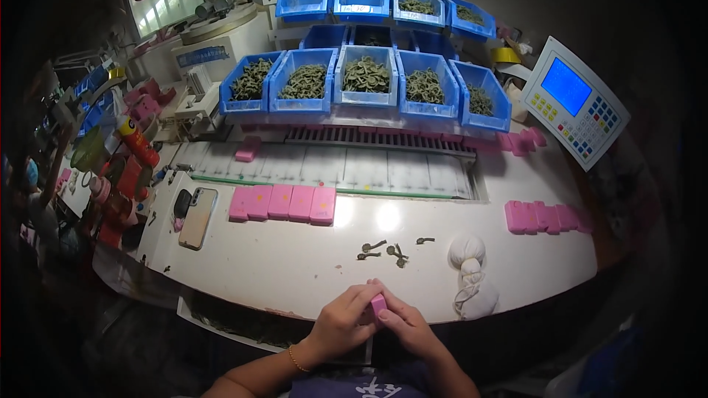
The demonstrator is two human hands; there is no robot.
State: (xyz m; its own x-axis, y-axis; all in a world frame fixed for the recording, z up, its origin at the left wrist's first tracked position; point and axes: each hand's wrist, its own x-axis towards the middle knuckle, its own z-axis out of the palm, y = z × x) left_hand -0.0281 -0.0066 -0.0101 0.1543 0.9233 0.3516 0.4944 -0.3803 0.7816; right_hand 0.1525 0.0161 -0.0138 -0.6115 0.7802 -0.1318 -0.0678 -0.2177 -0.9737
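Note:
Near the front edge of the white bench, my left hand point(344, 323) and my right hand point(398, 326) are closed together around a pink block point(379, 304), part of it hidden by my fingers. Just beyond them lie several small grey-green pieces point(395, 252), each with a round head and short tail. A knotted white cloth bundle point(470, 271) rests to the right. Rows of pink blocks stand on the bench, one at left centre point(282, 203) and one at right point(547, 217).
Blue bins point(301, 81), several filled with grey-green pieces, stand in tiers behind a slatted track point(380, 144). A keypad panel point(575, 99) is at back right. A phone point(198, 218), bottles point(138, 140) and clutter sit left. An open drawer point(243, 330) is below the front edge.

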